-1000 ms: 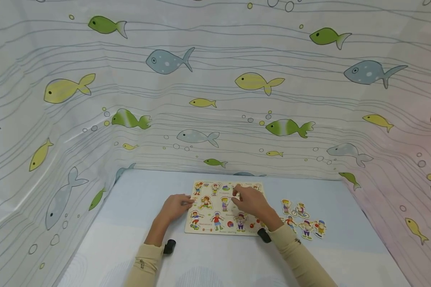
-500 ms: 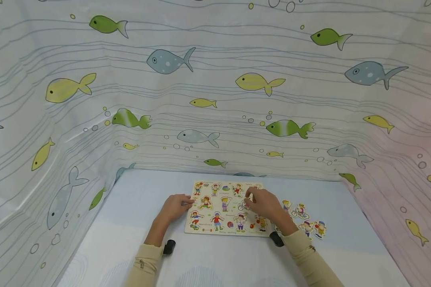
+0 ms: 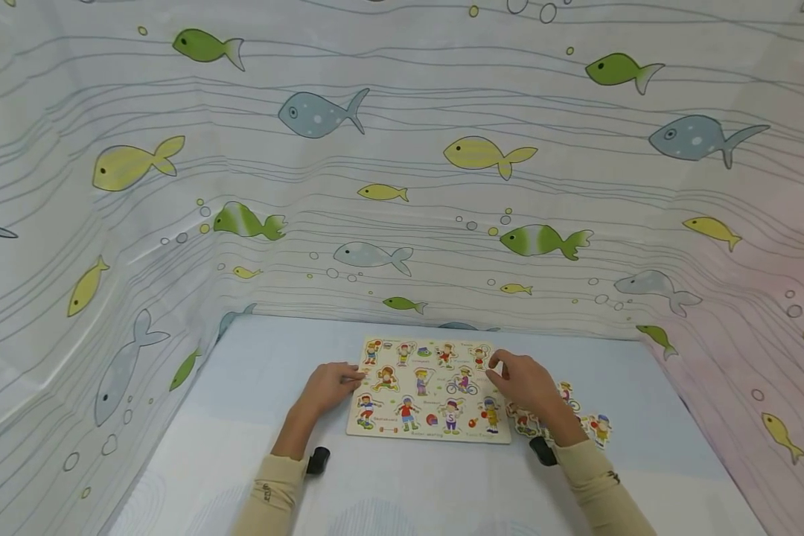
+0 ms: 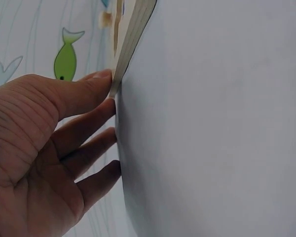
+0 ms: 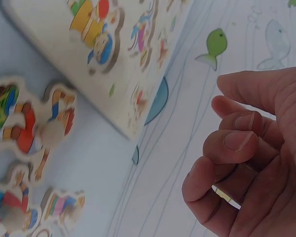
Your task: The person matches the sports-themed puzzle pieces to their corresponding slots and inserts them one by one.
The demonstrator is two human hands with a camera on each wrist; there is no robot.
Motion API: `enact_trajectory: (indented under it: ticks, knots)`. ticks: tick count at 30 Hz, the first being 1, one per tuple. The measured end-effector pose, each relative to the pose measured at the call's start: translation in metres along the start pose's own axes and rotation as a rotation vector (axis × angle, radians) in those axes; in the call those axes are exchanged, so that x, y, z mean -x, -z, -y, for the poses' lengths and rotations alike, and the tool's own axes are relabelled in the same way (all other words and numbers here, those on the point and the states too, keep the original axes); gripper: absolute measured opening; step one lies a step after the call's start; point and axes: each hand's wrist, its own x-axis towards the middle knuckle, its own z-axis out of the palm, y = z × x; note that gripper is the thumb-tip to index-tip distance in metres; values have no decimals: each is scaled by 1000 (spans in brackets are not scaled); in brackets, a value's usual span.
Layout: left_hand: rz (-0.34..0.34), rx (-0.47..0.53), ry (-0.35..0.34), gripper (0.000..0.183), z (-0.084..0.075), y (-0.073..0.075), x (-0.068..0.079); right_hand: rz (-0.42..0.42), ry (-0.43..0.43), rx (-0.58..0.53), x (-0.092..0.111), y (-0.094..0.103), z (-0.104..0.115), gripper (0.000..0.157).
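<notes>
A pale wooden puzzle board with pictures of children at sports lies flat on the table. At its left edge rests my left hand; in the left wrist view the thumb touches the board's edge near a corner, while the other fingers stretch toward the table. Beside the board's right edge hovers my right hand, its fingers loosely bent with nothing between them. Figure-shaped puzzle pieces lie loose on the table beneath that hand, partly hidden by it in the head view.
The table has a pale blue and white cover. A fish-printed curtain surrounds it at the back and both sides. One loose puzzle piece lies right of the right forearm.
My right hand has moved right, from over the board's upper middle to its right edge, uncovering the cyclist and tennis pictures. The left hand has stayed at the left edge.
</notes>
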Motion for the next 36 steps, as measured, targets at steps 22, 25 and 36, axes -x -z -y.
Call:
enact_trajectory:
  ticks: [22,25,36]
  knots:
    - [13,24,9,19,0,0,0,30,-134,-19,13,10,-51,18]
    - [11,23,10,19,0,1,0,54,-164,-19,13,10,-57,19]
    - [14,15,5,19,1,-2,-1,95,-189,-5,13,8,-77,20]
